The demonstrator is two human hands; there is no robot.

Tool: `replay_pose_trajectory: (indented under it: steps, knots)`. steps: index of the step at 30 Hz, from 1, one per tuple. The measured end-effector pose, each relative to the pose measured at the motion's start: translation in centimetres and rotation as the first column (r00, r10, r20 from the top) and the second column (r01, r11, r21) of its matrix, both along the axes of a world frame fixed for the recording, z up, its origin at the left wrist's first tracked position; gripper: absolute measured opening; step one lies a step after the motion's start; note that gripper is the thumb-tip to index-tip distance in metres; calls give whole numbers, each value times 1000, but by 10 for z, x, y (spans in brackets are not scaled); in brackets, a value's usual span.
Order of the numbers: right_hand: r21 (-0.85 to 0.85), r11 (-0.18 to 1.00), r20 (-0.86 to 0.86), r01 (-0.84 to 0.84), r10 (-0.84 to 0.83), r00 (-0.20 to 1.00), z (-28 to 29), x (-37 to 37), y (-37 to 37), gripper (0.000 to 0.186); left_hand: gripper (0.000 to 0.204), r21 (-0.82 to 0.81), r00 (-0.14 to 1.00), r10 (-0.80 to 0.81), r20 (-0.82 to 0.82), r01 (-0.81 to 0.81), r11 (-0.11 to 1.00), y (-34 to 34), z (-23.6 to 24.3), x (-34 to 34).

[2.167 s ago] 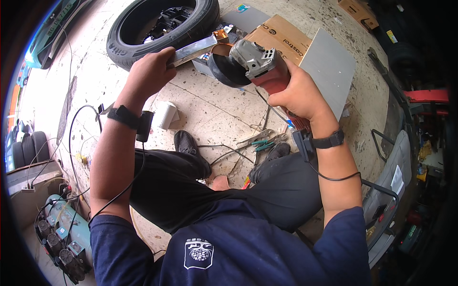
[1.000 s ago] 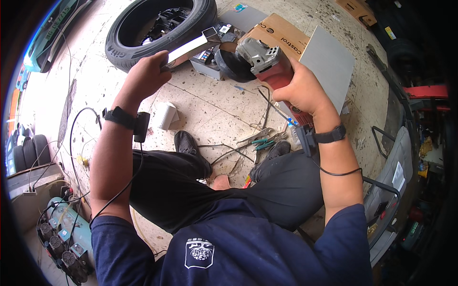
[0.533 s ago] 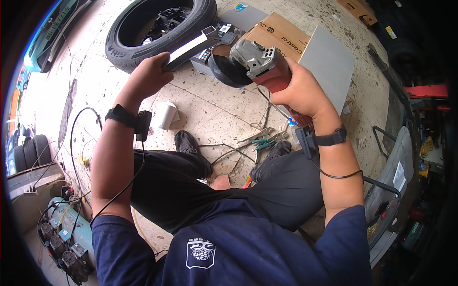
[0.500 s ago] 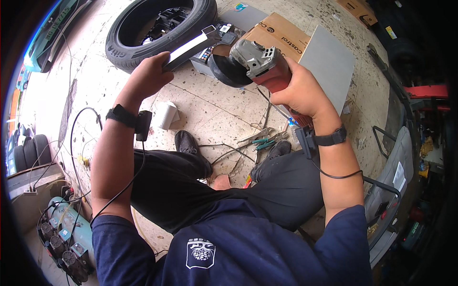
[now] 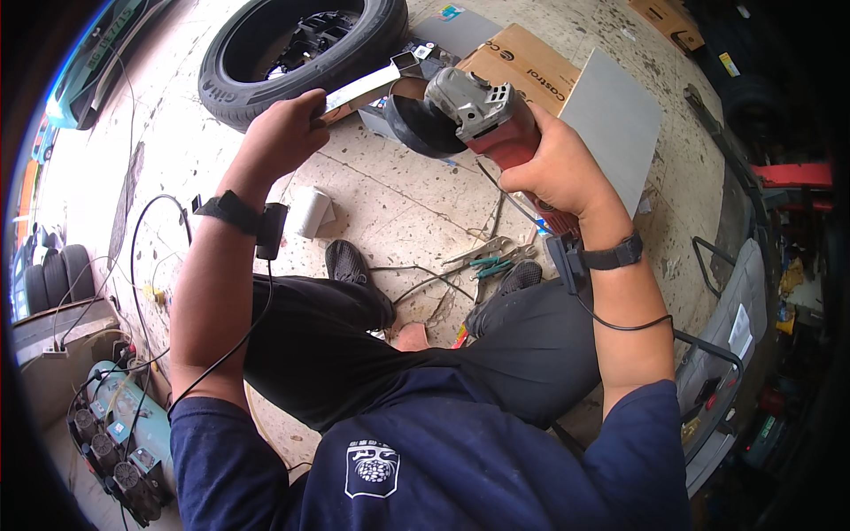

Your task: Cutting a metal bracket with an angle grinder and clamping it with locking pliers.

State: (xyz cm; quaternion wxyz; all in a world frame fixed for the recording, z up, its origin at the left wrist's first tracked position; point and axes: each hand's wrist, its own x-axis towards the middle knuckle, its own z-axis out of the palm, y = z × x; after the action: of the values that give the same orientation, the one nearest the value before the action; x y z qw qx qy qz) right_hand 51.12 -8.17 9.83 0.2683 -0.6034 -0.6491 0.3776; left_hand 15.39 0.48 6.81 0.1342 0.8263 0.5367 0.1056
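Observation:
My left hand (image 5: 288, 134) is closed around a shiny square metal tube (image 5: 363, 89), which slants up to the right. My right hand (image 5: 560, 168) grips a red and grey angle grinder (image 5: 496, 128) by its body, with its black guard (image 5: 416, 128) facing left. The grinder's brown disc (image 5: 407, 88) is at or very near the tube's far end; whether they touch I cannot tell. A grey case with dark items (image 5: 379, 122) lies beyond them, partly hidden by the tool and tube.
A tire (image 5: 232, 99) lies beyond my left hand. A cardboard box (image 5: 518, 66) and grey board (image 5: 611, 133) are at the upper right. Pliers (image 5: 485, 264), cables and a white roll (image 5: 310, 212) lie near my feet. An air compressor (image 5: 124, 416) stands lower left.
My left hand and the tube have moved a little up and to the right since half a second ago, and the tube looks slightly turned. The grinder has shifted slightly upward.

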Motion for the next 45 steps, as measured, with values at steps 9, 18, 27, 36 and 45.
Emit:
replay_pose_trajectory:
  steps: [9,18,27,36,45]
  knots:
    - [4,1000,17,-6,6,1000,1,-5,3,72,25,32,999,12,-50,-10,999,-1,1,0]
    - [-9,1000,13,-1,2,1000,1,-4,2,72,28,42,998,23,-64,-20,999,-2,4,-2]
    - [-21,1000,16,-5,5,1000,-1,-1,2,75,28,18,998,25,-62,-24,1000,-3,5,-1]
    - [-27,1000,13,-10,10,1000,6,-2,0,77,27,-12,997,22,-72,-23,1000,-1,4,-1]
    - [-17,1000,-19,-8,8,1000,-1,2,0,77,25,-18,1000,14,2,-14,1000,0,0,-6]
